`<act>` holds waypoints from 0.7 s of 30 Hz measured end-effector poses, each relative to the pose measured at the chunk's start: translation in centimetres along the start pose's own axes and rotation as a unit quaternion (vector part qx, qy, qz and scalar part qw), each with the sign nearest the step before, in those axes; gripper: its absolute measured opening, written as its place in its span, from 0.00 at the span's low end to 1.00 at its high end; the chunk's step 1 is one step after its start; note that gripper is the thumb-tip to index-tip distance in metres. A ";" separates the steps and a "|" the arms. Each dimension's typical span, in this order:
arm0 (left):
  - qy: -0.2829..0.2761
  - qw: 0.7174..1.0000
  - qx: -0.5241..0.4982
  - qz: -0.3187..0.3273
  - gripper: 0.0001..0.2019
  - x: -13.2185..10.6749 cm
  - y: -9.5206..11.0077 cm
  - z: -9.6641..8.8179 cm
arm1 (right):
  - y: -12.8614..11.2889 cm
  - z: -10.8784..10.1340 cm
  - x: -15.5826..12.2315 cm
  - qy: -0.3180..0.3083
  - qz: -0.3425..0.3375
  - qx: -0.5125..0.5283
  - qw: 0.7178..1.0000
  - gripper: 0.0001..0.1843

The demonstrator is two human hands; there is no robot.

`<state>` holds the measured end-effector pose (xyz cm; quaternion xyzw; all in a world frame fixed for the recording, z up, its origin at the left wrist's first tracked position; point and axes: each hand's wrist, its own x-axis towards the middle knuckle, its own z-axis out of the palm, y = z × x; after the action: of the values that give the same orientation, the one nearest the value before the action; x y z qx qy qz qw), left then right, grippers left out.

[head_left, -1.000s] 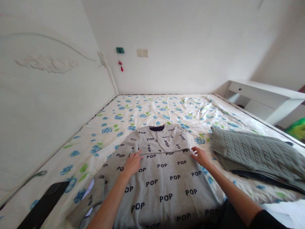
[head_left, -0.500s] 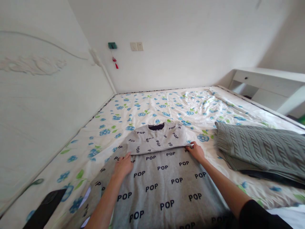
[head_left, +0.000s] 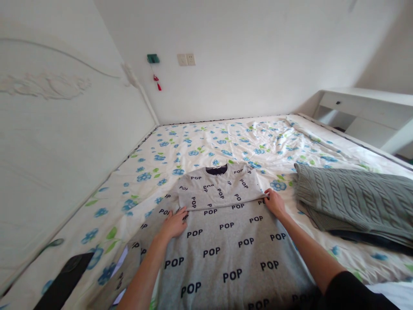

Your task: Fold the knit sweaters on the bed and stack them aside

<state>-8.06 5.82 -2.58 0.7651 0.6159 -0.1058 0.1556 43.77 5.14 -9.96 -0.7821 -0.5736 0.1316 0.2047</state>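
A grey sweatshirt printed with "POP" lies spread on the bed, its dark-lined neck opening away from me. One sleeve is laid across the chest below the collar. My left hand rests on the sweatshirt at the left end of that sleeve, fingers apart and lying on the cloth. At the other end, my right hand pinches the sleeve's edge by the sweatshirt's right side. The left sleeve stretches down toward me, partly behind my left forearm.
A folded grey-green cable-knit sweater lies on the right, with dark cloth under it. A black phone is at lower left on the flowered sheet. Beyond the bed's right edge stands a white drawer unit.
The view has shifted slightly, so the sweatshirt appears a little farther right. Both hands keep nearly the same places on the cloth; the left fingers look more spread.
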 end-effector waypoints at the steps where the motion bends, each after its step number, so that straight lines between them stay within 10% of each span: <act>1: -0.004 1.000 -0.001 0.002 0.31 0.0 -0.2 -0.1 | -0.1 -0.1 -0.1 0.005 -0.042 0.007 0.999 0.20; 13: 0.003 1.000 -0.025 0.006 0.30 -1.9 -0.5 -1.6 | 1.4 -0.6 0.2 -0.040 -0.076 -0.011 0.996 0.20; 21: 0.101 0.975 -0.118 -0.159 0.22 -12.9 -5.8 -3.2 | 0.9 -4.2 -2.9 -0.028 -0.093 0.115 0.989 0.20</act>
<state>-16.62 -3.64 4.33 0.6408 0.7500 0.0220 0.1628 45.42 1.42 -6.79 -0.6925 -0.6307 0.1984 0.2886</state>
